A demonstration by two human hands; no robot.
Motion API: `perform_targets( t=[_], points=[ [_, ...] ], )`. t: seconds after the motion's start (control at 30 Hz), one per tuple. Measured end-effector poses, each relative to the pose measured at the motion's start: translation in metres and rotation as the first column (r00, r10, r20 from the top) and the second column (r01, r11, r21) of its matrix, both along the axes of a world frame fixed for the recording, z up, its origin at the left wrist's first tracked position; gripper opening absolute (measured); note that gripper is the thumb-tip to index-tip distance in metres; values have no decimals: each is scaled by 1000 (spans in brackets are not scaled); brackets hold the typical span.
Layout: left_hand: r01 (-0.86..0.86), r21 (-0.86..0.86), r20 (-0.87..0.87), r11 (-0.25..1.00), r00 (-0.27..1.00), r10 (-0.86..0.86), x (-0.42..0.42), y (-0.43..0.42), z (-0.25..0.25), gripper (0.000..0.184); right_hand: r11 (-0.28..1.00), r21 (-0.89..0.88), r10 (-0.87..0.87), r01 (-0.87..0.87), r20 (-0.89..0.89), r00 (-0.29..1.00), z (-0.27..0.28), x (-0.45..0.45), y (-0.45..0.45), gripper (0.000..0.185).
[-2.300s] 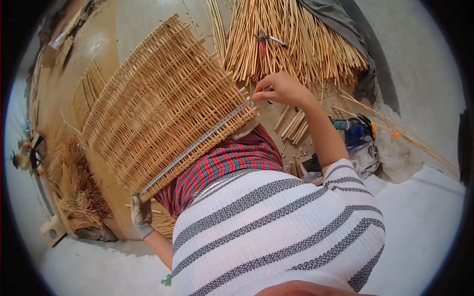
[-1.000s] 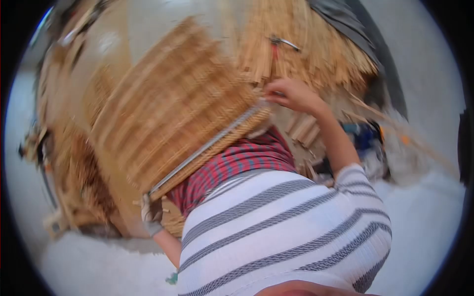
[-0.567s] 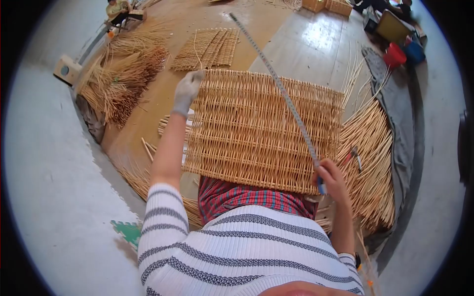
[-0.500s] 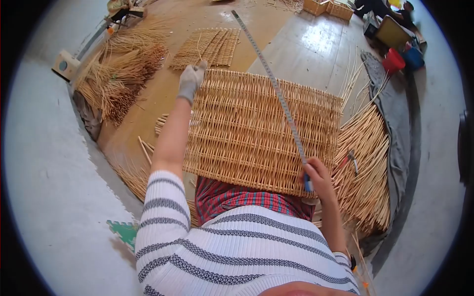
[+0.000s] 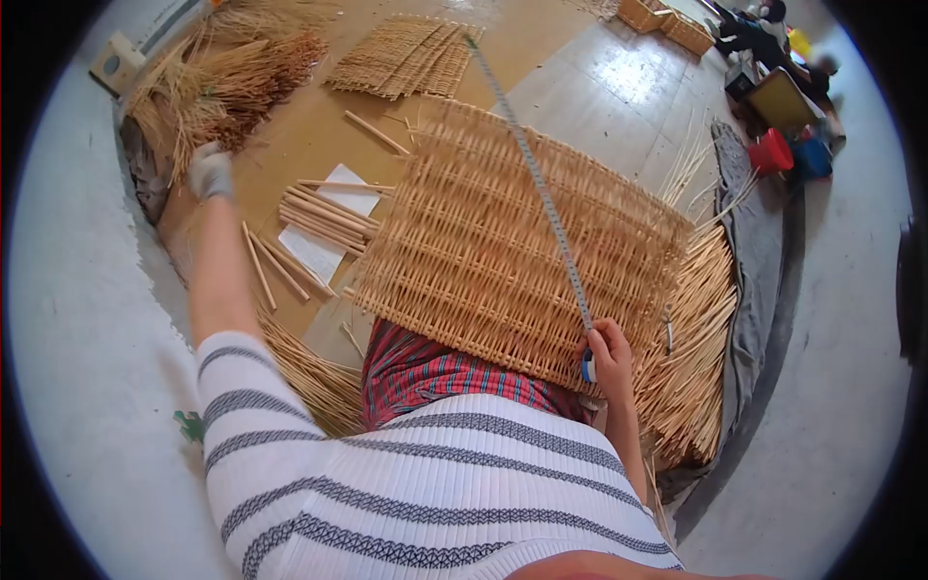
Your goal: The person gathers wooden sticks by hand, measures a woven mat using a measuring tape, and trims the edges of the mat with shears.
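Observation:
A rectangular woven wicker panel (image 5: 483, 242) lies tilted across my lap, over the red plaid cloth (image 5: 425, 372). My right hand (image 5: 611, 356), bare, is closed round a tape measure (image 5: 587, 367) with a blue case, at the panel's near right edge. The tape's extended blade (image 5: 541, 188) runs diagonally over the panel and past its far edge. My left hand (image 5: 210, 172), in a pale glove, is off the panel, beside the bundle of thin wicker rods (image 5: 256, 72) at the far left. Motion blurs its fingers, so their state is unclear.
Cut wooden sticks (image 5: 324, 220) lie on white paper (image 5: 311, 253) to the left. More woven panels (image 5: 401, 58) rest on the floor ahead. Peeled rods (image 5: 701, 358) are piled at right on a grey cloth (image 5: 759, 280). Beyond are a red bucket (image 5: 769, 153) and a person (image 5: 749, 39).
My left hand has let go of the panel's far left corner and moved left toward the rod bundle. The panel has turned slightly. My right hand still holds the tape measure.

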State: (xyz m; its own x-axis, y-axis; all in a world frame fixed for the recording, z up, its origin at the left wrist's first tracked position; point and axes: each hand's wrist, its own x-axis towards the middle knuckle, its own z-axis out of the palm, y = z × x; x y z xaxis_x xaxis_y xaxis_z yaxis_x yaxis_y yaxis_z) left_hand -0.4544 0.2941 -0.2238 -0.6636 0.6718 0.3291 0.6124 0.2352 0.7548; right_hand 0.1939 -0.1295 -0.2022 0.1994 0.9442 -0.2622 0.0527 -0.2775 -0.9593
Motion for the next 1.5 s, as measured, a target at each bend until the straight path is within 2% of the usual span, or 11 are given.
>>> perform_targets(
  t=[0.13, 0.2, 0.27, 0.33, 0.37, 0.4, 0.6, 0.77, 1.17, 1.37, 1.5],
  points=[
    [30, -86, -450, 996, 890, -66, -61, -94, 73, 23, 994, -78, -88, 82, -86, 992, 14, -15, 7, 11],
    [403, -175, -278, 898, 855, -438, -45, -114, 56, 26, 988, -75, -149, 139, -155, 977, 26, -29, 24, 15],
    [689, 337, 512, 642, 439, -739, 86, -164, 57, 18, 997, -60, -55, 46, -149, 987, 45, -48, 51, 15],
    [877, -245, 253, 413, 469, -846, 195, -215, 57, 26, 995, 26, -82, 95, -308, 948, 58, -84, 83, 14],
    [947, 34, 621, 319, 231, -749, 251, -247, 72, 31, 996, 79, -6, 41, -403, 915, 64, -97, 95, 14],
    [991, 40, 360, 125, 103, -927, 283, -263, 69, 25, 991, 135, 76, -11, -489, 869, 70, -106, 105, 14],
    [964, 263, 913, -33, -259, -314, 353, -305, 57, 24, 981, 136, 194, -140, -588, 785, 78, -91, 123, 13],
    [976, -220, 341, 6, 82, -936, 282, -327, 30, 18, 963, 110, -158, 247, -513, 844, 112, 6, 141, 12],
    [919, -215, 19, 331, 343, -939, 168, -320, 10, 19, 981, -53, -186, 187, -539, 822, 111, 140, 180, 14],
    [25, 163, 488, 986, 867, -103, 47, -315, -163, 27, 989, -90, -138, 119, -237, 962, 89, 89, 157, 10],
    [-251, -608, 473, 753, 647, 598, -5, -416, -235, 26, 983, -177, 8, -50, -232, 973, 75, 67, 126, 10]
  ],
)
